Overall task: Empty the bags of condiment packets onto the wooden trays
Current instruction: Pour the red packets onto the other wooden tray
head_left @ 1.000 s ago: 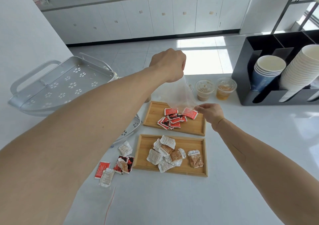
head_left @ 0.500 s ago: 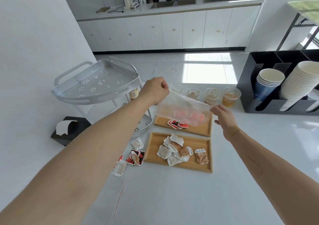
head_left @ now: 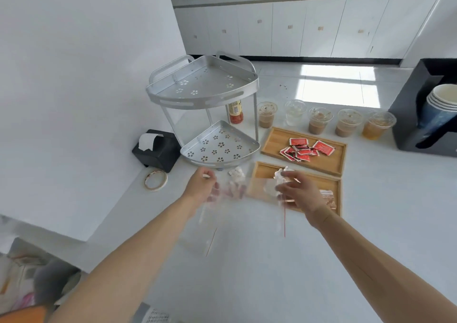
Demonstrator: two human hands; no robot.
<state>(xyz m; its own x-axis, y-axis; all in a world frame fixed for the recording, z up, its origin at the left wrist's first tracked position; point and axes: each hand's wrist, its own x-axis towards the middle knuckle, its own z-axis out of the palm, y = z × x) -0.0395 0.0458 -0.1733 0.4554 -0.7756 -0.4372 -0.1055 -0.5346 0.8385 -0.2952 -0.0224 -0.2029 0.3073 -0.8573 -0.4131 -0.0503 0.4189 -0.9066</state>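
White laminate counter (head_left: pixel 247 285) meets a white wall on the left; white cabinets (head_left: pixel 309 30) and a tiled floor lie beyond.

Far left of the fingers: black tissue box (head_left: pixel 158 149), with a tape roll (head_left: pixel 155 179) lying flat just in front of it. Above the left hand (head_left: pixel 199 189): two-tier silver corner rack (head_left: pixel 205 114).

Left hand's fingers are curled, pinching the edge of a clear plastic bag (head_left: pixel 237 213). The bag is motion-blurred and spans between both hands, over the counter. Loose white packets (head_left: pixel 236 174) lie just beyond the left fingertips.

Right hand (head_left: pixel 300 194) hovers over the near wooden tray (head_left: pixel 335 189), fingers spread; the blur hides whether they grip the bag, so I cannot tell. White and brown packets in that tray are mostly hidden by the hand.

Beyond the right fingers: far wooden tray (head_left: pixel 272 144) holding red packets (head_left: pixel 305 149). Behind it, a row of lidded drink cups (head_left: pixel 320 122). Far right: black cup organiser (head_left: pixel 408 114) with stacked paper cups (head_left: pixel 442 107).
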